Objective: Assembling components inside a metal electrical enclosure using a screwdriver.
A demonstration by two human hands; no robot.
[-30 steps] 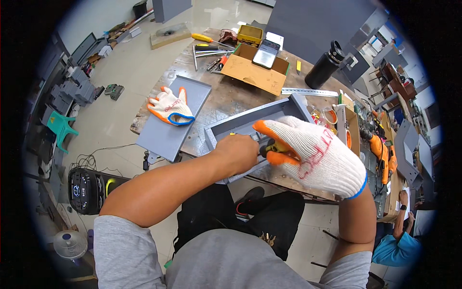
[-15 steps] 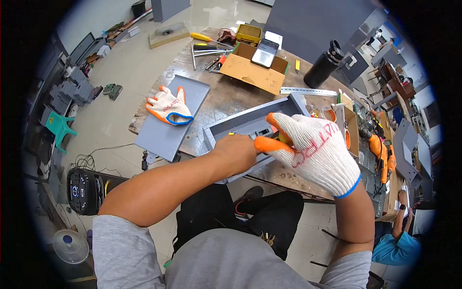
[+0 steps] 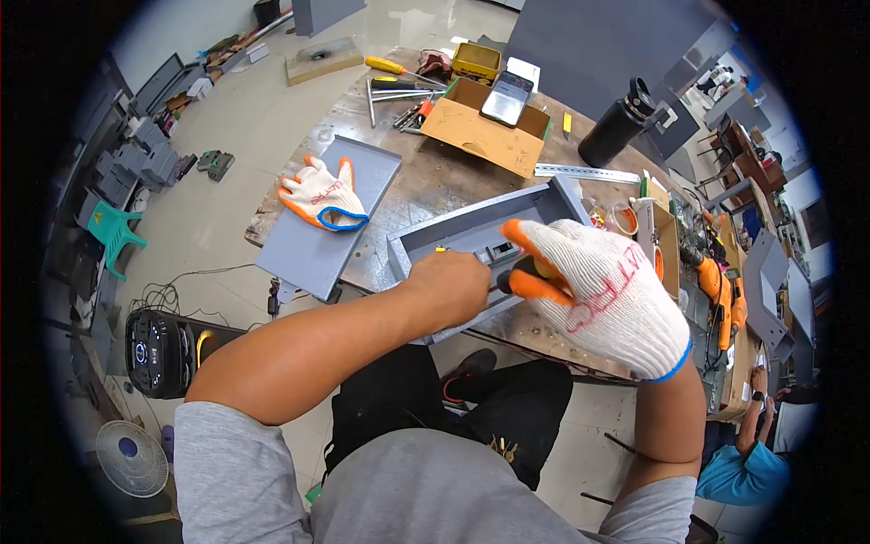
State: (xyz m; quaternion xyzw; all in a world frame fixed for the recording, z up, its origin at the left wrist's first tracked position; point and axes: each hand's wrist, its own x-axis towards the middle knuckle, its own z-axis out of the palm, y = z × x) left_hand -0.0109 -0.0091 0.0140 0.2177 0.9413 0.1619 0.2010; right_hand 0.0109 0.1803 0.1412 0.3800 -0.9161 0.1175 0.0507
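A grey open sheet-metal box (image 3: 467,214) lies at the table's near edge, with a small grey part with a dark window (image 3: 500,251) inside it. My bare left hand (image 3: 450,288) is curled shut over the box's near side; its fingertips are hidden, so I cannot make out what it grips. Close to its right, my right hand (image 3: 607,295), in a white knit glove with orange fingertips, is closed round a yellow and black tool handle (image 3: 542,268). The rest of that tool is hidden. A matching glove (image 3: 324,192) rests on a flat grey metal panel (image 3: 304,258) at the left.
Behind the box stand a cardboard box (image 3: 480,136) with a phone (image 3: 507,98) on it and a black bottle (image 3: 616,127). A metal ruler (image 3: 584,172) lies between. Screwdrivers (image 3: 386,65) are at the far left, an orange power drill (image 3: 713,281) at the right.
My right hand has drawn slightly right and tilted, so more of the black and yellow handle shows. My left hand stays at the box. The whole view has shifted a little.
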